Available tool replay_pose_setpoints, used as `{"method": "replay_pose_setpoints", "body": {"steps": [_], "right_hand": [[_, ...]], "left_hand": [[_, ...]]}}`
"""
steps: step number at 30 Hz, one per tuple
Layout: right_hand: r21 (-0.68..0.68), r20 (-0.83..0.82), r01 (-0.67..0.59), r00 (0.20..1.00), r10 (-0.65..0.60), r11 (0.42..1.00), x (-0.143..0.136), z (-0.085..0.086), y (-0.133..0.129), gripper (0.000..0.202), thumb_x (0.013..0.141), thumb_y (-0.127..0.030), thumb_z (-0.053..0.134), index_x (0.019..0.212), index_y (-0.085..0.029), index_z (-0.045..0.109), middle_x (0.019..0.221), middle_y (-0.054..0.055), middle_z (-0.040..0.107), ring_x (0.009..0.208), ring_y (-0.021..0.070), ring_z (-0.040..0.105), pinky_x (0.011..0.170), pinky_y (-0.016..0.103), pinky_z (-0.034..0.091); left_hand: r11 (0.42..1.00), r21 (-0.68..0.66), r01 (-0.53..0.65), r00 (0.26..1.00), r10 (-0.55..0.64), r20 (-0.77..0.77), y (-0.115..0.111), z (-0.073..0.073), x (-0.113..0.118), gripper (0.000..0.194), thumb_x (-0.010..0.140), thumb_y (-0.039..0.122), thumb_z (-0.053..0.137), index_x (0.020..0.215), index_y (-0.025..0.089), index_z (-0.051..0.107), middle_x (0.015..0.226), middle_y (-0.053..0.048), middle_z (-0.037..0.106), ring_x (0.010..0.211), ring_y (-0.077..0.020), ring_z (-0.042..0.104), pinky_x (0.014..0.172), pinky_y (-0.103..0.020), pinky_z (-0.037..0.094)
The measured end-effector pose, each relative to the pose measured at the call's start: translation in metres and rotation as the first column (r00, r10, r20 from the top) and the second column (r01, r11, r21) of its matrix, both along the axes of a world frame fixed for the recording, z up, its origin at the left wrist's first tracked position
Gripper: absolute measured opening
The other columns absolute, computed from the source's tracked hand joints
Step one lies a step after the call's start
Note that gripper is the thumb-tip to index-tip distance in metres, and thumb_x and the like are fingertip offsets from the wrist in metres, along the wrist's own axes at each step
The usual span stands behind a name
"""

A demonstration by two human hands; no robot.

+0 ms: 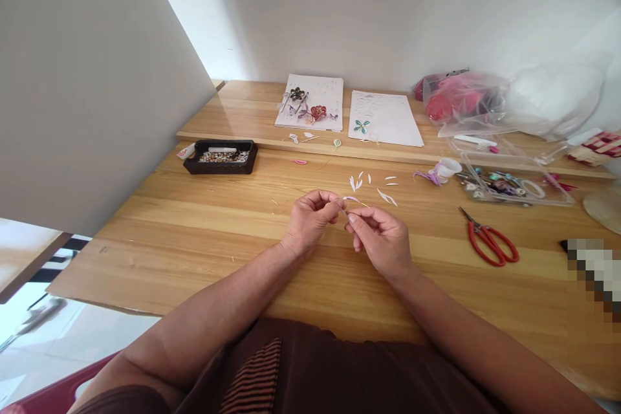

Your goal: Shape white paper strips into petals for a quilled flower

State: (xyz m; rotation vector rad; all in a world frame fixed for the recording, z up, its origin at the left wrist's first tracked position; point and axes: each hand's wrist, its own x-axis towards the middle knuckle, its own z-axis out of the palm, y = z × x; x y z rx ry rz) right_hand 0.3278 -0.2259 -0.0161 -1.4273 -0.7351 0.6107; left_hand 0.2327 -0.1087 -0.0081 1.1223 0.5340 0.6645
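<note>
Near the middle of the table, my left hand (313,218) pinches a small, thin pale piece between thumb and forefinger. Close by on its right, my right hand (381,237) has its thumb and fingertips closed on the lower end of the same thin piece, too small to make out well. A slender purple-and-white petal (352,198) with a gold wire shows just beyond the fingertips. Several white petal shapes (359,182) lie behind my hands, with a forked white piece (387,197) to the right of them.
Red-handled pliers (492,242) lie at the right, before a clear box (514,184) of small parts. A black tray (220,157) of beads stands at the left. Papers (383,118) with flower ornaments and plastic bags (466,103) rest on the raised back ledge.
</note>
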Motion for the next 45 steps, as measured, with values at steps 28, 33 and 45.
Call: {"method": "replay_pose_setpoints", "body": {"steps": [28, 33, 45], "right_hand": [[-0.009, -0.329, 0.006, 0.944, -0.009, 1.000, -0.002, 0.001, 0.007, 0.024, 0.070, -0.038, 0.084, 0.076, -0.019, 0.069, 0.052, -0.004, 0.060, 0.037, 0.0051, 0.040, 0.033, 0.017, 0.026], [-0.059, -0.097, 0.009, 0.995, -0.015, 0.998, -0.003, -0.002, 0.002, 0.022, 0.080, -0.040, 0.076, 0.080, -0.018, 0.071, 0.061, -0.001, 0.066, 0.037, 0.0069, 0.047, 0.036, 0.021, 0.036], [-0.071, 0.274, 0.012, 0.962, 0.008, 0.997, -0.003, -0.006, -0.005, 0.019, 0.090, -0.036, 0.064, 0.092, -0.019, 0.074, 0.073, 0.003, 0.072, 0.051, 0.0116, 0.056, 0.050, 0.025, 0.046]], "left_hand": [[1.000, 0.001, 0.022, 0.999, -0.022, -0.039, -0.001, 0.001, 0.000, 0.024, 0.069, 0.034, 0.080, 0.071, 0.015, 0.067, 0.060, 0.002, 0.059, 0.054, -0.0068, 0.045, 0.055, -0.023, 0.037], [0.994, 0.100, -0.042, 0.996, 0.049, -0.069, 0.001, 0.002, -0.001, 0.021, 0.070, 0.032, 0.078, 0.072, 0.015, 0.067, 0.069, 0.000, 0.064, 0.059, -0.0081, 0.050, 0.057, -0.023, 0.040], [0.989, 0.138, -0.054, 0.992, 0.069, -0.102, 0.003, 0.004, -0.001, 0.020, 0.071, 0.030, 0.075, 0.072, 0.015, 0.064, 0.068, 0.001, 0.061, 0.058, -0.0082, 0.050, 0.059, -0.023, 0.041]]}}
